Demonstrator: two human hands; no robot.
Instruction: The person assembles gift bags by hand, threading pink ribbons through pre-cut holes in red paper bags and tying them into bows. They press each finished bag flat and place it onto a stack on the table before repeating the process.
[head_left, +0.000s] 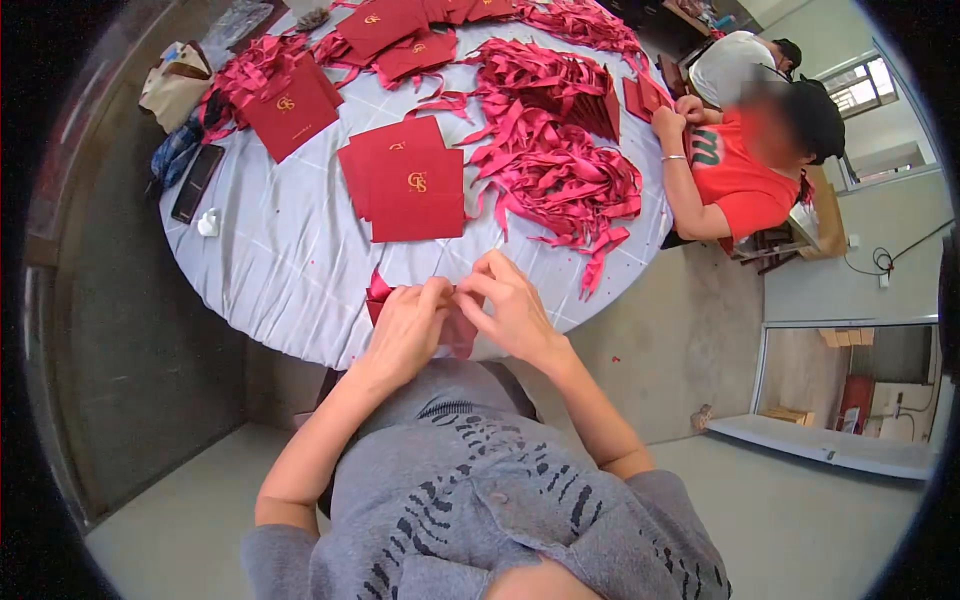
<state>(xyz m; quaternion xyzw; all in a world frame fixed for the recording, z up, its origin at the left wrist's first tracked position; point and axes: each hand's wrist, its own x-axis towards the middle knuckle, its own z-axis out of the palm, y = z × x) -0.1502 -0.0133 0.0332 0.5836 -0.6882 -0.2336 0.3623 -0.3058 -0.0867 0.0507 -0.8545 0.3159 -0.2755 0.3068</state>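
At the near edge of the table, my left hand (408,328) is closed on a dark red paper bag (376,308), mostly hidden behind the fingers. A bit of pink ribbon (378,286) sticks up from it on the left. My right hand (515,315) meets the left one with thumb and forefinger pinched together. Below the fingertips hangs a strip of pink ribbon (461,336); exactly what the right fingertips grip is too small to make out. Just beyond my hands lies a stack of red bags (417,205) with a gold logo.
Heaps of ribbon-handled bags (560,175) cover the table's right side. More red bags (292,112) lie at the left, near a phone (197,183) and a small white item (208,223). A person in a red shirt (735,175) handles a red piece at the right edge.
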